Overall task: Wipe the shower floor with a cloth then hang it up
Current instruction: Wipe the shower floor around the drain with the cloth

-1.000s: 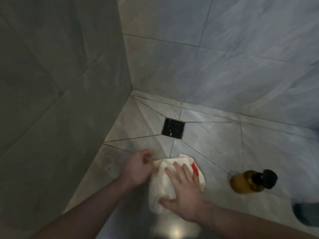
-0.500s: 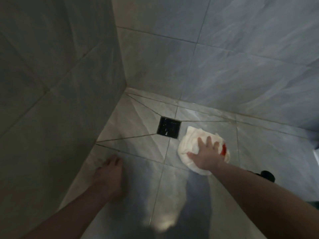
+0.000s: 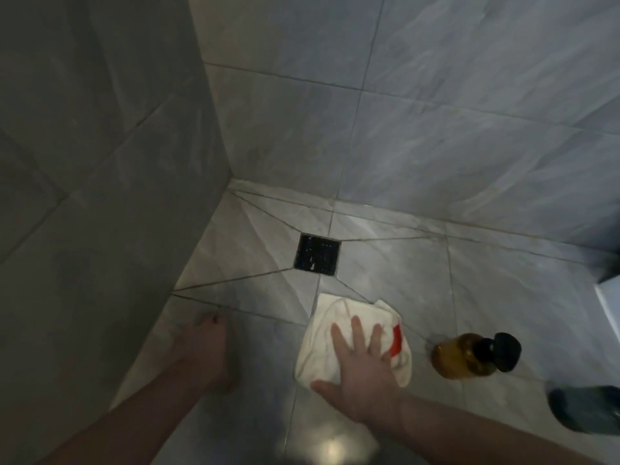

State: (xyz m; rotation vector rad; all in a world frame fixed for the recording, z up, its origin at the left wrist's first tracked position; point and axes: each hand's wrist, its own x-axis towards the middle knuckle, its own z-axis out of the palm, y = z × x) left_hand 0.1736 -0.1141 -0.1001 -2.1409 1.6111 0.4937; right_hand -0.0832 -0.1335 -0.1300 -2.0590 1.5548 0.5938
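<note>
Fingers (image 3: 357, 333) of my right hand (image 3: 364, 367) lie straight and spread, palm down, pressing flat on the cloth (image 3: 330, 333) in the lower middle of the frame. That cloth is white and crumpled, with a red patch showing at its right edge beside my fingers, and it lies on the shower floor (image 3: 396, 273) just below the drain (image 3: 317, 254). Left of it, my left hand (image 3: 206, 352) rests on the floor with its fingers stretched forward, near the foot of the left wall (image 3: 100, 162); it is dim and blurred there, but I see nothing held in it. The drain is a dark square grate set where the floor's grout lines meet, near the middle of the frame. To the right of the cloth, apart from it, a brown bottle (image 3: 461, 359) with a black cap lies on its side. Further toward the lower right corner sits a dark blurred thing (image 3: 585, 409) that I cannot make out. Grey tiled walls fill the upper frame, meeting in a corner above the drain.
</note>
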